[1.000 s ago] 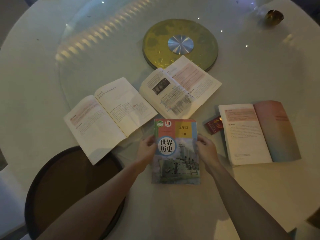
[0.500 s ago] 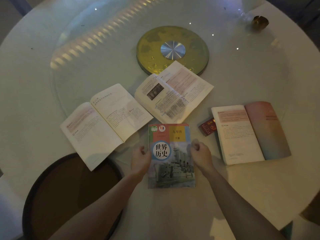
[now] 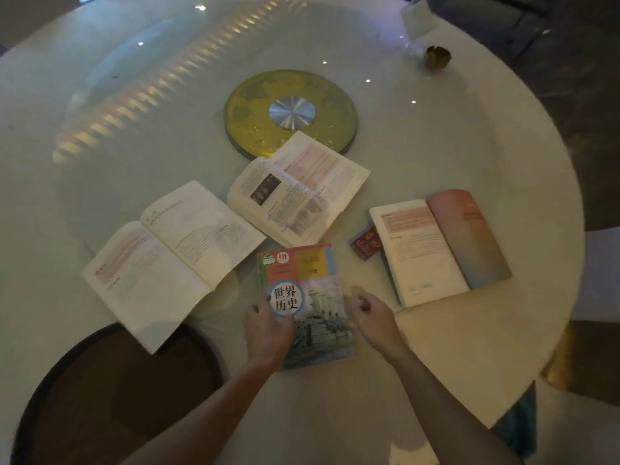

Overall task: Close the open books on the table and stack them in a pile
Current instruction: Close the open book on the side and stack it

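A closed history textbook [image 3: 313, 297] with a colourful cover lies flat near the table's front edge. My left hand [image 3: 266, 328] rests on its lower left part, fingers on the cover. My right hand [image 3: 372, 317] hovers just off the book's right edge, fingers loosely curled, holding nothing. Three books lie open: one at the left [image 3: 171, 256], one in the middle [image 3: 298, 189] behind the closed book, one at the right [image 3: 439, 246] with a pink page.
The round white table [image 3: 436, 364] has a glass turntable with a gold disc [image 3: 290, 112] at its centre. A small red box [image 3: 365, 243] lies beside the right open book. A dark round chair seat [image 3: 110, 397] is at the front left. A small gold cup [image 3: 437, 57] stands far right.
My right hand has let go of the closed book's right edge and lifted slightly away. My left hand has slid further onto the cover. The camera view shifted a little.
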The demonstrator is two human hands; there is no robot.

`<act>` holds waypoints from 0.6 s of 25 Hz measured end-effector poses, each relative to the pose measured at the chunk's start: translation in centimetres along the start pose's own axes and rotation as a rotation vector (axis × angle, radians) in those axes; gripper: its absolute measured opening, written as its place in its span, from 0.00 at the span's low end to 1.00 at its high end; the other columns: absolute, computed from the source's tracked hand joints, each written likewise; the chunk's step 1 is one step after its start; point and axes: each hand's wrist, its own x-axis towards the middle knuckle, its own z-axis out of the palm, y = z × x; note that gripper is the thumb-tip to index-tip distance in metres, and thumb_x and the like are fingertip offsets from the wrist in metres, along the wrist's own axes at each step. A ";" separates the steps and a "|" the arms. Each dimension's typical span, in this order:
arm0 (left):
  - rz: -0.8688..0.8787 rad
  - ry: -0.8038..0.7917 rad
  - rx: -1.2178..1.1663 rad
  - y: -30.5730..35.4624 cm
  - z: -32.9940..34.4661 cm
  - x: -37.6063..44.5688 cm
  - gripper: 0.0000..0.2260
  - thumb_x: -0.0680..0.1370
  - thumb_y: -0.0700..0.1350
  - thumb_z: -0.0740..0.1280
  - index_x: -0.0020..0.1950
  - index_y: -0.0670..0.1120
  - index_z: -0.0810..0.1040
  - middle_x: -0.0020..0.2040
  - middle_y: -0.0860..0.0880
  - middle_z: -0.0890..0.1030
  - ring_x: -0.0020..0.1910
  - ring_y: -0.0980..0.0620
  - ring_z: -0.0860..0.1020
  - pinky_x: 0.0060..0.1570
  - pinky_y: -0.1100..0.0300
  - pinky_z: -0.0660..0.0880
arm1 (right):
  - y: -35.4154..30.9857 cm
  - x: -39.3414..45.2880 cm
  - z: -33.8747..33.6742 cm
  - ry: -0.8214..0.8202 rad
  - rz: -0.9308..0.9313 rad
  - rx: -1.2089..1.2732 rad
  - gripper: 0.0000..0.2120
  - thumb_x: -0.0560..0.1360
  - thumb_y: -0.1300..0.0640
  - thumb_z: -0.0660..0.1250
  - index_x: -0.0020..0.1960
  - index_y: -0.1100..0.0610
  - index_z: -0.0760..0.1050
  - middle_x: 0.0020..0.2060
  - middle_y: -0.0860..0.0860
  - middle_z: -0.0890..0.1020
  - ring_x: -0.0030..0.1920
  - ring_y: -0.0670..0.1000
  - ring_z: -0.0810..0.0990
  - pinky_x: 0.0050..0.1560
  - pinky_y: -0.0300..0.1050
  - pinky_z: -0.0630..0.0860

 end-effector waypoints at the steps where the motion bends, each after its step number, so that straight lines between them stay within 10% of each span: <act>1: 0.040 -0.003 -0.027 1.6 0.4 -0.1 0.20 0.75 0.53 0.68 0.65 0.48 0.73 0.57 0.47 0.74 0.56 0.47 0.76 0.51 0.51 0.79 | 0.3 0.0 -1.3 0.052 -0.003 -0.002 0.16 0.82 0.57 0.65 0.68 0.60 0.80 0.57 0.56 0.84 0.53 0.53 0.80 0.56 0.46 0.75; 7: 0.021 -0.320 -0.123 10.8 7.2 0.5 0.19 0.80 0.46 0.69 0.69 0.41 0.76 0.56 0.45 0.81 0.43 0.54 0.79 0.36 0.63 0.74 | 4.9 1.5 -11.1 0.295 0.109 0.182 0.08 0.78 0.58 0.67 0.44 0.57 0.83 0.39 0.53 0.84 0.42 0.55 0.82 0.48 0.54 0.79; 11: -0.064 -0.327 -0.178 15.6 13.6 0.6 0.26 0.78 0.46 0.71 0.73 0.38 0.71 0.57 0.41 0.79 0.50 0.45 0.79 0.50 0.55 0.76 | 8.8 2.9 -17.8 0.445 0.264 0.413 0.08 0.78 0.54 0.70 0.51 0.59 0.80 0.44 0.54 0.82 0.48 0.60 0.82 0.51 0.57 0.80; 15: -0.142 -0.254 -0.275 19.0 18.4 0.6 0.24 0.80 0.43 0.69 0.73 0.41 0.67 0.63 0.41 0.74 0.56 0.47 0.73 0.50 0.60 0.70 | 12.8 5.7 -23.7 0.407 0.495 0.694 0.31 0.72 0.46 0.78 0.68 0.60 0.73 0.59 0.56 0.81 0.58 0.59 0.81 0.59 0.55 0.79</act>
